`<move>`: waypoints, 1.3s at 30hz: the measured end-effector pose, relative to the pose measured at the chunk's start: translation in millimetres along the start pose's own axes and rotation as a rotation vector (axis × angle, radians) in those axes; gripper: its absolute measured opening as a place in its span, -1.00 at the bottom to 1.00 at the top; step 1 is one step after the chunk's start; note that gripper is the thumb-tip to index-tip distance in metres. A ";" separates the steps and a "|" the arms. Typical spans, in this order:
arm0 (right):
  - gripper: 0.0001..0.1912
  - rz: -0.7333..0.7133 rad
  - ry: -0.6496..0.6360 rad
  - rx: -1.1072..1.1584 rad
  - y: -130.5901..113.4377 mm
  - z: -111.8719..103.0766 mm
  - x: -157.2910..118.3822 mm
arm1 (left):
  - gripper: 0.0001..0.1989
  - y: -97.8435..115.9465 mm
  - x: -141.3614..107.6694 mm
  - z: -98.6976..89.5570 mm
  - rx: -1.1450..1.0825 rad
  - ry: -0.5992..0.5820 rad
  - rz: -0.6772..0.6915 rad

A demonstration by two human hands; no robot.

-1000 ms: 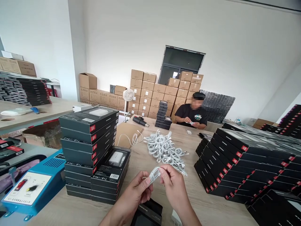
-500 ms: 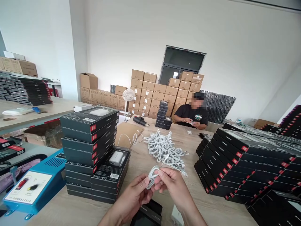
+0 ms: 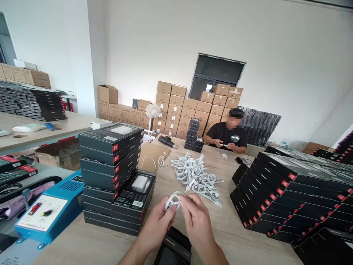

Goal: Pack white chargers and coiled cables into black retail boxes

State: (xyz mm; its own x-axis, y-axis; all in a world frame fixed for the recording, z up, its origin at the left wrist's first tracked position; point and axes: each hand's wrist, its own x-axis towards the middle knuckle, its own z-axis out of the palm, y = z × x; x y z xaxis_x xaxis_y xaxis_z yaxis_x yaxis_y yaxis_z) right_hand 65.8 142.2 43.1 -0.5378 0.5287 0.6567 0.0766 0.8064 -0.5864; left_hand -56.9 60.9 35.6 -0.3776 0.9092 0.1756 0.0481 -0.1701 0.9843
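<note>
Pinching white cable (image 3: 173, 201) between both hands (image 3: 195, 217)

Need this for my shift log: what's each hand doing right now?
Left hand: closed, holding a coiled white cable.
Right hand: closed, gripping the same coiled white cable.

This was a warehouse packing room: brown cardboard cartons (image 3: 179, 110) stood stacked against the wall, while stacks of black retail boxes (image 3: 284, 191) and a heap of white cables (image 3: 195, 176) lay on a long wooden table (image 3: 68, 250).
</note>
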 end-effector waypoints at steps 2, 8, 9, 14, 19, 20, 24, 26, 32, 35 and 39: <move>-0.75 0.087 0.047 0.144 -0.7 -1.5 1.9 | -0.65 -2.3 -0.5 -1.7 0.048 -0.019 0.027; -0.53 0.547 0.058 0.679 4.2 -3.2 5.6 | -0.72 -6.6 -2.2 -2.6 0.094 -0.051 0.033; -0.46 0.612 0.009 0.759 4.7 -3.9 6.1 | -0.73 -6.8 -2.2 -2.1 0.098 -0.054 0.027; -0.24 0.616 0.030 0.820 -0.1 -4.9 8.4 | -0.73 -5.4 -2.2 2.5 0.094 -0.024 0.029; 0.03 0.508 0.134 0.741 -6.4 3.6 7.4 | -0.64 -5.5 -3.0 7.8 0.060 0.073 0.014; 0.02 0.508 0.130 0.728 -6.9 6.1 6.6 | -0.63 -6.4 -2.7 8.5 0.066 0.110 0.014; -0.26 0.524 0.113 0.680 -5.2 12.7 4.7 | -0.61 -10.3 -0.8 9.5 0.087 0.249 -0.009; -0.54 0.521 0.058 0.647 -1.0 11.1 5.8 | -0.61 -11.3 -0.4 8.7 0.087 0.265 -0.005; -0.66 0.501 -0.203 0.168 11.8 -8.2 9.6 | -0.62 -13.5 -2.8 10.2 0.038 0.225 -0.015; -0.66 0.329 -0.427 -0.126 6.7 -12.5 6.5 | -0.60 -13.8 -2.3 13.6 -0.070 0.191 -0.070; -0.65 0.168 -0.478 -0.234 2.2 -10.6 4.9 | -0.59 -10.2 -0.3 14.0 -0.331 0.168 -0.211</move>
State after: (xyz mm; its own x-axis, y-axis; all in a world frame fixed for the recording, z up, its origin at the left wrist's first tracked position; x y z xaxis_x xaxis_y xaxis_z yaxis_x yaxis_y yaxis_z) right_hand 72.2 149.4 50.1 -0.8191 0.5196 0.2431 0.3490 0.7878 -0.5076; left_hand -44.3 67.7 25.8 -0.4941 0.8672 -0.0617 -0.3351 -0.1245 0.9339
